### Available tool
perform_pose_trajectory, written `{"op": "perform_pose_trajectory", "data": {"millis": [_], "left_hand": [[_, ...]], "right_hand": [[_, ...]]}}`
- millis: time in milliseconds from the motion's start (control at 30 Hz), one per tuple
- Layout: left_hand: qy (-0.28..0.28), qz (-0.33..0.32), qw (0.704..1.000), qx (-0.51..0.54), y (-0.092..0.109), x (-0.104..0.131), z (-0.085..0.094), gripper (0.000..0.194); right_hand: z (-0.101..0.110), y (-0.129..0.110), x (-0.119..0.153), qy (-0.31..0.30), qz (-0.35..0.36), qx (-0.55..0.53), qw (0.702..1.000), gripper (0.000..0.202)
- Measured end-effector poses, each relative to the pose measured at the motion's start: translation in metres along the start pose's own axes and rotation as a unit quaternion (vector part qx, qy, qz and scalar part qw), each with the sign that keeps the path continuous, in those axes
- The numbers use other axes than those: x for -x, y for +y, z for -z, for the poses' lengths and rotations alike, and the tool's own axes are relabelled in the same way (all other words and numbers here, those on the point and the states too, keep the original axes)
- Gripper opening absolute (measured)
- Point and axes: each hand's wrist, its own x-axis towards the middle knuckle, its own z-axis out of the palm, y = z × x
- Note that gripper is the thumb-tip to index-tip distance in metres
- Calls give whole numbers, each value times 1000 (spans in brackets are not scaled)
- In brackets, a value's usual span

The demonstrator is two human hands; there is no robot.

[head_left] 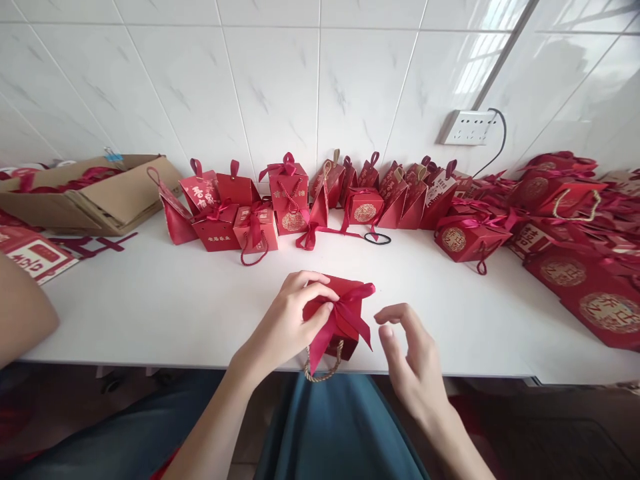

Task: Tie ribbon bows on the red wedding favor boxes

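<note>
A red gift box [345, 345] sits at the table's front edge before me, tied on top with a dark red ribbon bow [345, 311]. A twisted gold cord handle [325, 379] hangs from its near side, over the edge. Thumb and fingers of my left hand [303, 310] pinch the bow's left part, with the other fingertips resting on the box's top. To the right of the box, my right hand [410, 350] is apart from it, thumb and forefinger spaced with nothing between them. One ribbon end points towards that hand.
Several red gift boxes [217, 228] line the back by the tiled wall, with a black loop [377, 239] before them. More boxes are piled on the right [565, 267]. A cardboard tray [95, 200] with ribbons stands left, near another person's arm [25, 307]. A power strip [467, 128] hangs on the wall.
</note>
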Motion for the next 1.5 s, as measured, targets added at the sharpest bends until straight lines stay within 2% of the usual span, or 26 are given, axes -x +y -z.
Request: {"op": "perform_pose_trajectory", "data": {"millis": [33,100,133,267,367,500,633,900,1267,1500], "left_hand": [[9,1,1000,-3,1,1,-2,15],[35,6,999,-17,6,5,-8,15],[50,9,998,-29,9,7,-11,15],[92,31,991,-93,21,15,-20,13],[88,54,988,-112,28,15,-20,11],[71,76,991,-81,30,11,-15,11],[59,99,992,-48,26,6,-13,14],[69,118,991,-3,15,0,-16,8],[90,141,986,-8,15,-3,-20,10],[95,129,987,0,16,-3,-21,10]], "right_hand": [[3,1,-2,-46,-76,-13,996,27],[6,1,-6,-132,-167,-52,976,38],[7,0,-8,-153,-190,-70,967,40],[10,-7,-9,-168,-227,-124,951,42],[14,-17,-6,-181,-233,-134,946,41],[16,-27,-2,-183,-245,-118,945,42],[13,-30,1,-193,-255,-117,940,43],[7,-28,6,-180,-252,-111,944,36],[10,-17,10,-215,-195,-119,949,32],[12,-18,16,-247,-161,-118,948,27]]}}
